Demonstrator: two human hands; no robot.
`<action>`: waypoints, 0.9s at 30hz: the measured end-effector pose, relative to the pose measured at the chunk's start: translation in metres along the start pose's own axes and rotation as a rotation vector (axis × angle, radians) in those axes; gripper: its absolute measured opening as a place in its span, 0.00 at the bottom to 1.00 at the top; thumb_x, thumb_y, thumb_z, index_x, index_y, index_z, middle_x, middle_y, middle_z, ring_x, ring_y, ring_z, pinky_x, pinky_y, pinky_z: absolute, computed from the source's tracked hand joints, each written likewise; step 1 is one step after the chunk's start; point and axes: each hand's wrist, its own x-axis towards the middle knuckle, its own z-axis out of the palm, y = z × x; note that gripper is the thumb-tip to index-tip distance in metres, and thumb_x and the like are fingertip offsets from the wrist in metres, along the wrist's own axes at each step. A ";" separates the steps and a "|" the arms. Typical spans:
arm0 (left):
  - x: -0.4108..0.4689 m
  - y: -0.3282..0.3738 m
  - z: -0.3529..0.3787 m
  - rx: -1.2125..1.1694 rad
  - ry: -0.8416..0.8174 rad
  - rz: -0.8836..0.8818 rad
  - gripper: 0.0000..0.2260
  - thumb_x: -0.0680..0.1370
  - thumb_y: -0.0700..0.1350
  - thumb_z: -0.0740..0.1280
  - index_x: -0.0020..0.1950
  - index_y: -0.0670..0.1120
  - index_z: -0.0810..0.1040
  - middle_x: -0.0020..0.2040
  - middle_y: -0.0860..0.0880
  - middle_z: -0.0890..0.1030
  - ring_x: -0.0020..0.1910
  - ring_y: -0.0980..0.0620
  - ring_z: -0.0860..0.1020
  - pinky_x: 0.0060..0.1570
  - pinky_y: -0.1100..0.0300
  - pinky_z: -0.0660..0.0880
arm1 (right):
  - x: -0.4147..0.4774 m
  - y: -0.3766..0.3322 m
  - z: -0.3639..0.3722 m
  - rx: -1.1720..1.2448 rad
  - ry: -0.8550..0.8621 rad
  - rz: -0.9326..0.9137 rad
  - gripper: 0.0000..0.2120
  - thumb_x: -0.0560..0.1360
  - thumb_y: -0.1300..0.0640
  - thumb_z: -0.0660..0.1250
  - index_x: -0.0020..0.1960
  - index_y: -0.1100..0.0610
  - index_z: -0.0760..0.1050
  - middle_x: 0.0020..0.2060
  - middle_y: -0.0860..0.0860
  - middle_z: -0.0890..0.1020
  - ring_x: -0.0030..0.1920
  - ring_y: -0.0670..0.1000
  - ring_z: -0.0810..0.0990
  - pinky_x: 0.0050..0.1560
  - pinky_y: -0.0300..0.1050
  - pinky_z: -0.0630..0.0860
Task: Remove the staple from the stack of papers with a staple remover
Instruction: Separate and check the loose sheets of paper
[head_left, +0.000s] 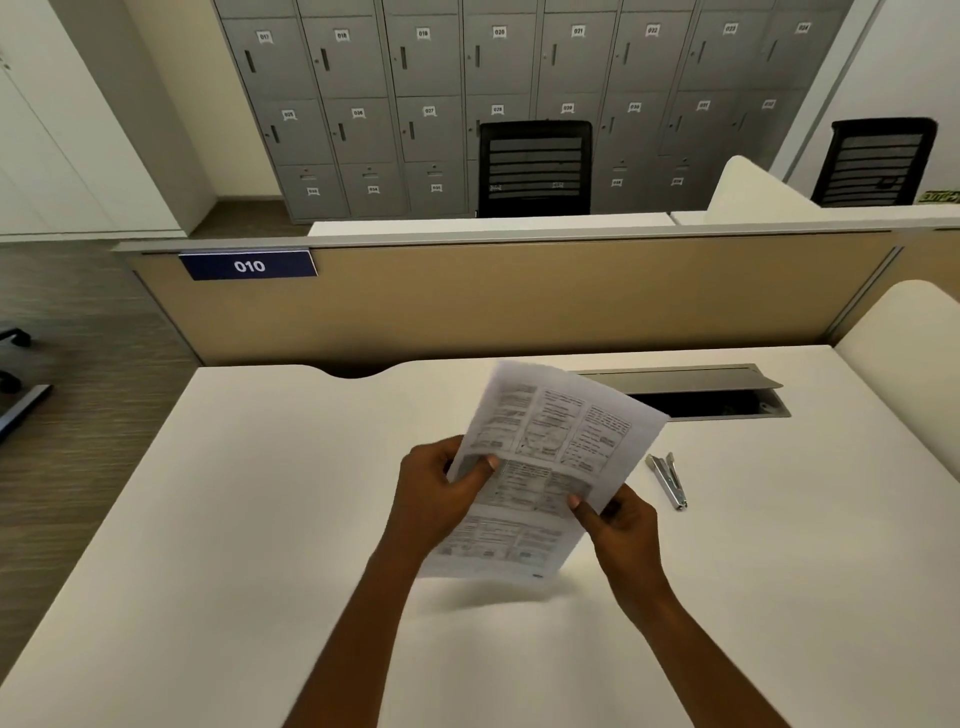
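A stack of printed papers (545, 457) is held tilted above the white desk (260, 519), its top edge leaning away to the right. My left hand (436, 499) grips the left edge, thumb on the front page. My right hand (618, 525) grips the right edge lower down, thumb on the page too. A silver metal staple remover (669, 480) lies flat on the desk just right of the papers, touched by neither hand. The staple itself is too small to make out.
An open cable tray (711, 397) with a raised lid sits in the desk behind the papers. A tan partition (493, 301) with a "010" sign closes off the far edge. A white side divider (909, 338) stands at the right. Lockers and black chairs are beyond.
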 end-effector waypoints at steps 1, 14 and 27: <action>0.005 0.010 -0.004 0.073 -0.035 0.032 0.07 0.78 0.49 0.74 0.54 0.54 0.87 0.44 0.59 0.88 0.41 0.58 0.87 0.41 0.61 0.84 | -0.003 0.002 0.001 0.034 -0.003 0.025 0.13 0.74 0.63 0.74 0.57 0.55 0.82 0.52 0.52 0.87 0.54 0.52 0.86 0.51 0.42 0.83; 0.051 0.086 -0.029 0.665 -0.344 0.122 0.09 0.78 0.45 0.69 0.53 0.52 0.88 0.47 0.53 0.88 0.40 0.54 0.86 0.41 0.52 0.84 | 0.004 -0.039 -0.030 -0.120 0.110 -0.041 0.39 0.66 0.55 0.79 0.71 0.47 0.63 0.70 0.46 0.72 0.70 0.50 0.73 0.69 0.52 0.71; 0.054 0.077 0.001 0.946 -0.578 0.088 0.14 0.79 0.51 0.70 0.64 0.55 0.83 0.56 0.54 0.86 0.42 0.54 0.80 0.50 0.55 0.84 | 0.012 -0.068 -0.015 -0.103 -0.196 -0.188 0.08 0.76 0.57 0.72 0.55 0.55 0.82 0.49 0.51 0.87 0.52 0.52 0.86 0.46 0.39 0.82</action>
